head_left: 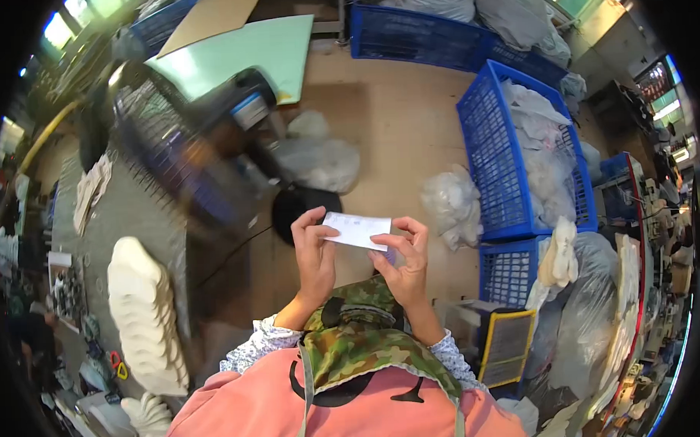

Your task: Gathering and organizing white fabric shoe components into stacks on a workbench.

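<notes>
A small white slip of paper is held up in front of me between both hands, above a camouflage apron over a pink top. My left hand pinches the slip's left end between thumb and fingers. At its right end, my right hand grips it the same way, with the thumb underneath and the fingers bent along the edge. Faint marks show on the paper. A bit of bluish-purple material shows just under the right fingers; what it is I cannot make out.
A blurred black fan on a round base stands ahead left. Stacked cream cut pieces lie on the grey table at left. To the right are a blue crate of plastic-wrapped goods and a clear bag on the floor.
</notes>
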`<state>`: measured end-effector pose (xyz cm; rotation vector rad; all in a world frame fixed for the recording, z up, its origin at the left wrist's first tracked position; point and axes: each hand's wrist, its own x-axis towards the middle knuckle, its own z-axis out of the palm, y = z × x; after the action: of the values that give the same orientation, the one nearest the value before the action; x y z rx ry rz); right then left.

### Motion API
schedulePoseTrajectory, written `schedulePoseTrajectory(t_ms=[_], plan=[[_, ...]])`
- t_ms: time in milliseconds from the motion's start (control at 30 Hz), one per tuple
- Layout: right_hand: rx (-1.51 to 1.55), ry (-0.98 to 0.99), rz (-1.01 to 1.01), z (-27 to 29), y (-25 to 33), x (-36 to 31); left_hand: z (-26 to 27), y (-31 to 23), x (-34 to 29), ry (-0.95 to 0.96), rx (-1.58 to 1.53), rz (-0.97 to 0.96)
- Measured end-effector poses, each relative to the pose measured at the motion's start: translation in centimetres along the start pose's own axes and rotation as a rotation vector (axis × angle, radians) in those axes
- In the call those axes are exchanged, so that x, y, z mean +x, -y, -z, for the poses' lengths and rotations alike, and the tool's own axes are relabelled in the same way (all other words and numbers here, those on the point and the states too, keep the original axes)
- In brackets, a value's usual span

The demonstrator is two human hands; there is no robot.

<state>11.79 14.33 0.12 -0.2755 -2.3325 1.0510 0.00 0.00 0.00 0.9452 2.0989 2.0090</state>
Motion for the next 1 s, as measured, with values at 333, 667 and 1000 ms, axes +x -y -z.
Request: schedulePoseTrajectory(t_ms=[333,667,1000], plan=[[1.232,-0.121,-0.810,16.6,-16.6,16.6,-23.2,2.7,19.0,0.064,-0.007,-0.311],[0.850,-0.196,-0.655,17.0,-34.4,37.3,-32.8,12.1,40.1,0.102,-0.363,0.230],[0.731,-0.019,-0.619,19.7,-50.8,64.6,-39.4,18.8,70.5,0.214,-0.266,0.400]])
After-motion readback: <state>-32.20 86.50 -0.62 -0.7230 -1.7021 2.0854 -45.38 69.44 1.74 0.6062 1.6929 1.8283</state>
